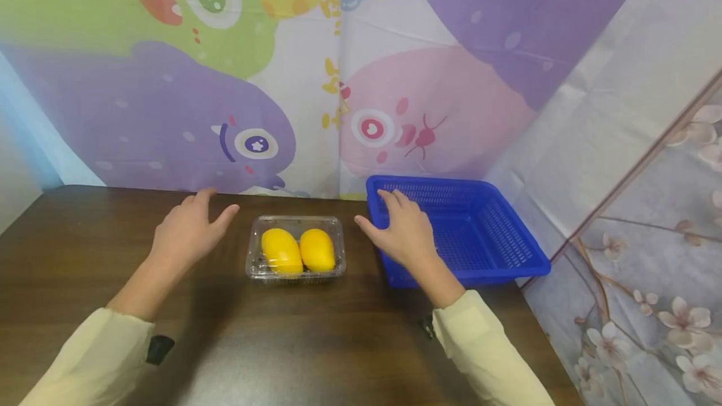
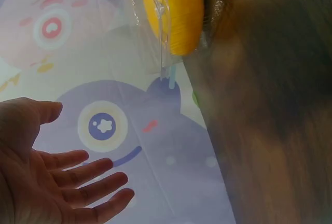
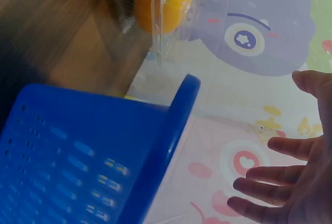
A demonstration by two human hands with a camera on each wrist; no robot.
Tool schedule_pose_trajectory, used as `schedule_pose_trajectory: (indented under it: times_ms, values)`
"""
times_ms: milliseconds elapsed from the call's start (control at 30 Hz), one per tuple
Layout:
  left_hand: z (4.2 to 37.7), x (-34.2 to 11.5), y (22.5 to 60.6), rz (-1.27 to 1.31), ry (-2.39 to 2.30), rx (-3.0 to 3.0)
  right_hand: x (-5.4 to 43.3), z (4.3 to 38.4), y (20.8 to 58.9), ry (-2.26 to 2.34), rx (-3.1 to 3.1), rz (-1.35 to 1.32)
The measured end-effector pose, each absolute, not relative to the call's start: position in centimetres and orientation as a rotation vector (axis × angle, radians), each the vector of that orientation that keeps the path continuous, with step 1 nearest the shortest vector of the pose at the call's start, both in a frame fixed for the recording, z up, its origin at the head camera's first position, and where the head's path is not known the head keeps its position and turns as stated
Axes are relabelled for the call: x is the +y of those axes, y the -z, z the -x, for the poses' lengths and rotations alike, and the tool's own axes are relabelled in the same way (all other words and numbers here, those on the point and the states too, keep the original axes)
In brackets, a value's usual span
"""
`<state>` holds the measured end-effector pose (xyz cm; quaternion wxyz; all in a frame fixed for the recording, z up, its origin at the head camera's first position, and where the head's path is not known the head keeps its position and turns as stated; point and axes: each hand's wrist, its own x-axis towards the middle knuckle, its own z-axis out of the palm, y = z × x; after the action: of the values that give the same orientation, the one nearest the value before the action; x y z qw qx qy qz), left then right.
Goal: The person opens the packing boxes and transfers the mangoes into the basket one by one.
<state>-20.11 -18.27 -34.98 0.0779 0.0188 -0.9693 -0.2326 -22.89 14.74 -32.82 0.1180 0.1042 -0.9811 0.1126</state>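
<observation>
A clear plastic box [image 1: 296, 223] stands on the brown table, and through it show two yellow mangoes [image 1: 281, 252]. To its left hovers my left hand [image 1: 186, 229], fingers spread and nothing in them. My right hand [image 1: 405, 230] is held between the box and a blue plastic basket [image 1: 457, 277], over the basket's left side in the head view. The right wrist view shows its fingers spread and apart from the basket's rim [image 3: 174, 130]. Neither hand touches the box.
Behind the table [image 1: 271, 349] hangs a cartoon-printed cloth [image 1: 304, 80]. At the right, a flower-printed cloth [image 1: 648, 268] borders the table edge beside the basket. A dark strap end [image 1: 160, 349] juts from the left sleeve.
</observation>
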Motion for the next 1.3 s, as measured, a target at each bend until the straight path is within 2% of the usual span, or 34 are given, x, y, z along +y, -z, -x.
schedule_pose_trajectory:
  times_ms: [1300]
  values:
    - [19.2, -17.3, 40.4, -0.109, 1.117, -2.891, 10.6, 21.6, 36.8, -0.638, -2.766, -0.628]
